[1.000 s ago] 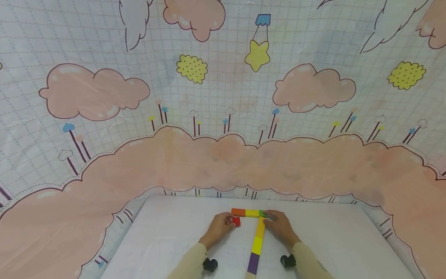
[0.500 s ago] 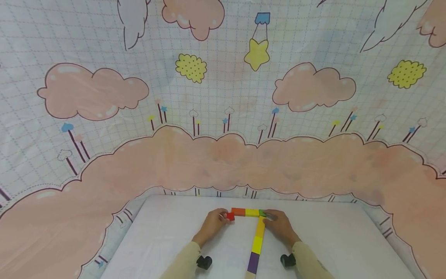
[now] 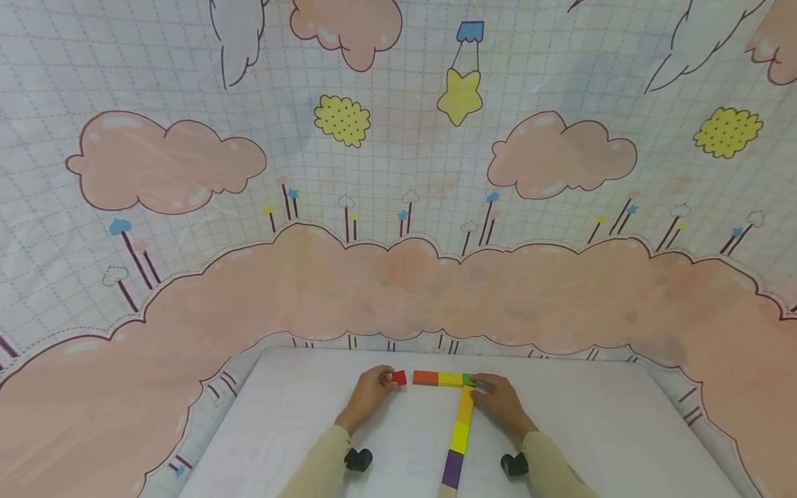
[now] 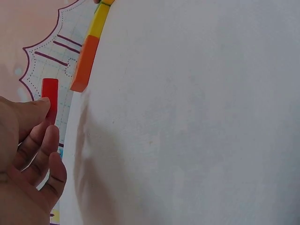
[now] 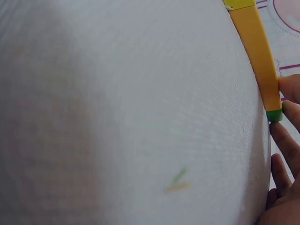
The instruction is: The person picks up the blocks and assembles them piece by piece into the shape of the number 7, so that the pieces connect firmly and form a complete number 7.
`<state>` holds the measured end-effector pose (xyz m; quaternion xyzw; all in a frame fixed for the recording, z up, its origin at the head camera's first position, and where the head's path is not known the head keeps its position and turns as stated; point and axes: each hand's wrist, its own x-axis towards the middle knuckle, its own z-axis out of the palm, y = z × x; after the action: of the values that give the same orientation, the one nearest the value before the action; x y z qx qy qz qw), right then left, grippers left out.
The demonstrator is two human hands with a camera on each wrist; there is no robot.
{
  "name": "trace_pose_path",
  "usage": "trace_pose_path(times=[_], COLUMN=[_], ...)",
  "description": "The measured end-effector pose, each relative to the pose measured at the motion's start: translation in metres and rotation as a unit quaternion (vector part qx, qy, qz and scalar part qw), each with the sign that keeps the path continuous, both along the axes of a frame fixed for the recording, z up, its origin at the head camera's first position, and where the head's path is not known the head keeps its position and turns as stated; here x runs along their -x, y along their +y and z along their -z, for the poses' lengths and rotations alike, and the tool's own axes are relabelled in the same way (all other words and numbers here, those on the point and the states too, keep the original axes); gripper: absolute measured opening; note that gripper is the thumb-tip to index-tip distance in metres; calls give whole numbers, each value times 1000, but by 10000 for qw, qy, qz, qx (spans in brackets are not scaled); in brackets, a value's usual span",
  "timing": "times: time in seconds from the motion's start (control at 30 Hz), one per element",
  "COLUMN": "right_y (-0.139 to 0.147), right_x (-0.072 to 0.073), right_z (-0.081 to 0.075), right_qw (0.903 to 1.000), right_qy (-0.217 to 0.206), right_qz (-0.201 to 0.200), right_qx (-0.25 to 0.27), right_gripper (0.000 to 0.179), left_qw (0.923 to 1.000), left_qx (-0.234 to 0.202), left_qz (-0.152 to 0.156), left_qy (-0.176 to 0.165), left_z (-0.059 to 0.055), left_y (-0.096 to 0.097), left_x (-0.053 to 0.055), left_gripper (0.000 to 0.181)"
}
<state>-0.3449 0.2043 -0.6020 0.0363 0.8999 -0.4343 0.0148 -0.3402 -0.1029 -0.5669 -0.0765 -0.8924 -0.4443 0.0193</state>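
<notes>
In the head view my left hand (image 3: 370,391) pinches a small red block (image 3: 399,378) between thumb and fingers; the left wrist view shows the red block (image 4: 49,96) upright at the fingertips. A gap separates it from the orange block (image 3: 425,378) that ends a short row. Beside that one lie a yellow block (image 3: 450,379) and a partly covered green block (image 3: 468,380). My right hand (image 3: 501,400) touches the corner there. In the right wrist view its fairly straight fingers rest against the green block (image 5: 274,115) and an orange-yellow block (image 5: 255,47).
A line runs from the corner toward the person: the orange-yellow block (image 3: 465,404), a yellow block (image 3: 459,437), a purple block (image 3: 452,469) and a tan block (image 3: 447,492). It lies on a white table (image 3: 286,401). Behind hangs a patterned cloth (image 3: 398,290).
My left hand has carried the red block left and slightly away from the person, from below the orange block to beyond its left end. My right hand has stayed at the corner.
</notes>
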Motion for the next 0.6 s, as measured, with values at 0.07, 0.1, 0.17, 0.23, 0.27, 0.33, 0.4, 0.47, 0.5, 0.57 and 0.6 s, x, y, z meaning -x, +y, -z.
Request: trace_pose_path(times=[0.07, 0.1, 0.17, 0.23, 0.27, 0.33, 0.4, 0.47, 0.5, 0.57, 0.6], right_y=[-1, -1, -1, -1, -1, -1, 0, 0, -1, -1, -1], right_x=[0, -1, -1, -1, -1, -2, -2, -2, -2, -2, -2], right_z=[0, 0, -1, -2, -2, -4, -4, -4, -4, -3, -3], right_qw=[10000, 10000, 10000, 10000, 10000, 10000, 10000, 10000, 10000, 10000, 10000], right_qy=[-48, -53, -65, -60, -48, -35, -6, 13, 14, 26, 5], right_qz=[41, 45, 55, 55, 45, 40, 26, 10, 8, -5, 8], right_qx=[30, 23, 29, 39, 38, 64, 61, 44, 43, 24, 36], right_gripper=[34, 34, 33, 33, 33, 33, 33, 33, 33, 33, 33], left_qw=[10000, 10000, 10000, 9999, 9999, 9999, 9998, 9997, 9996, 9994, 9995], left_qx=[17, 23, 35, 57, 54, 63, 111, 181, 202, 273, 272], left_qz=[-47, -60, -52, -30, -27, -7, -16, -30, -41, -68, -87], left_qy=[-6, 0, 30, 85, 83, 115, 147, 176, 188, 196, 159], left_z=[1, 2, 4, 6, 7, 9, 11, 12, 12, 13, 13], left_y=[0, -1, -1, -1, -1, 0, 0, 2, 2, 4, 5], left_x=[2, 3, 5, 7, 9, 11, 13, 14, 15, 16, 16], left_gripper=[26, 26, 26, 26, 26, 26, 26, 26, 26, 27, 27])
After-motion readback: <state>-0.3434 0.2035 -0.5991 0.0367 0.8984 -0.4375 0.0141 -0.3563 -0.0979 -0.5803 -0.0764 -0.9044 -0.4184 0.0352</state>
